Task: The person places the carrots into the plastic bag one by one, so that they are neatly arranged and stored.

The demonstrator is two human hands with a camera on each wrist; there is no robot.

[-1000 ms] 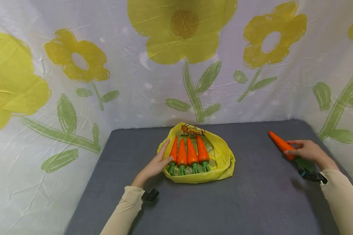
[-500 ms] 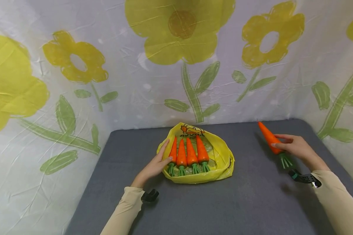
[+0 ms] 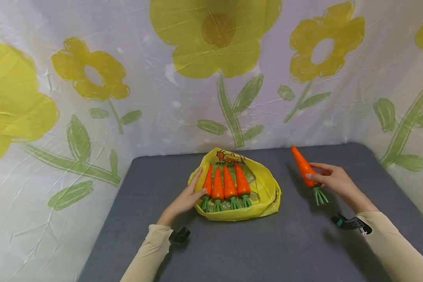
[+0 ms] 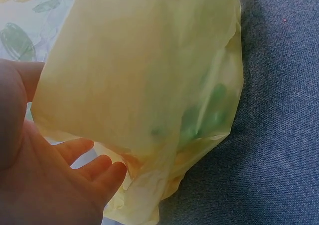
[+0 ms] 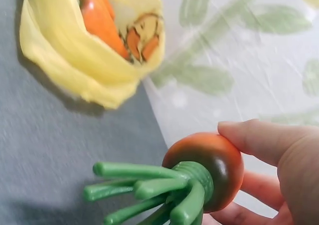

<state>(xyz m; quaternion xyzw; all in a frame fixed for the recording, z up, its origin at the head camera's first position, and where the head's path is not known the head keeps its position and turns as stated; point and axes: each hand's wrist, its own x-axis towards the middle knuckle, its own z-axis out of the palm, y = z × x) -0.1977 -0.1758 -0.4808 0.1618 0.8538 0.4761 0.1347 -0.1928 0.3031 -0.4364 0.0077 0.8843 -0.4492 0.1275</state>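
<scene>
On the grey table, a yellow plastic bag (image 3: 246,213) lies with its mouth spread, several orange carrots (image 3: 230,183) side by side inside it, green stems toward me. My left hand (image 3: 182,199) holds the bag's left edge, thumb at the rim close to the leftmost carrot; in the left wrist view the bag's wall hides part of that hand. To the right of the bag, my right hand (image 3: 333,181) grips another carrot (image 3: 301,162) near its thick end, tip pointing away. Its green stem (image 5: 169,187) faces the right wrist camera.
A white cloth with yellow flowers (image 3: 218,31) hangs behind and at both sides of the table (image 3: 232,250). The table's back edge lies just beyond the bag. Each wrist wears a dark strap (image 3: 352,224).
My right hand has lifted its carrot off the table's right side and moved left with it toward the bag. My left hand and the bag have stayed in place.
</scene>
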